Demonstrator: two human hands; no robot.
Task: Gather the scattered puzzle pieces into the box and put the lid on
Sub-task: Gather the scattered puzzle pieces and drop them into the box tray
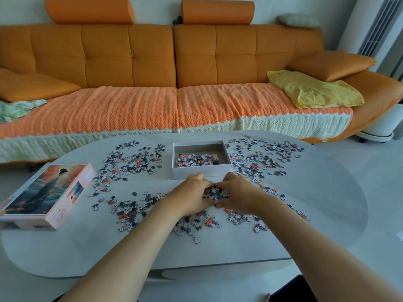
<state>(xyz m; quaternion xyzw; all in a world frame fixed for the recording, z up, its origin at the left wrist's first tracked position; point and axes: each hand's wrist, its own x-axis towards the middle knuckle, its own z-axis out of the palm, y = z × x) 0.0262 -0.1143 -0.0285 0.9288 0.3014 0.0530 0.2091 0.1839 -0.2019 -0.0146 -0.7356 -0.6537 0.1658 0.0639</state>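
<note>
Cardboard puzzle pieces (214, 194) bunch between a person's left hand (192, 194) and right hand (238, 192), both curled round them just before the open box (201, 172); squeezing firmly before lifting should prevent spills.

Our left hand (192, 192) and right hand (237, 192) curl over a heap of puzzle pieces (214, 194). We see only a patch of the heap between them, and our fingertips are buried in it. The print on the pieces is too small for us to make out. The near wall of the box (201, 172) hides the front strip of its floor. The lid (43, 192) is clipped at its left corner, and its side lettering is blurred. The sofa (130, 57) runs off both sides. A dark shape (290, 290) at the bottom edge is cut off, and we cannot name it.
</note>
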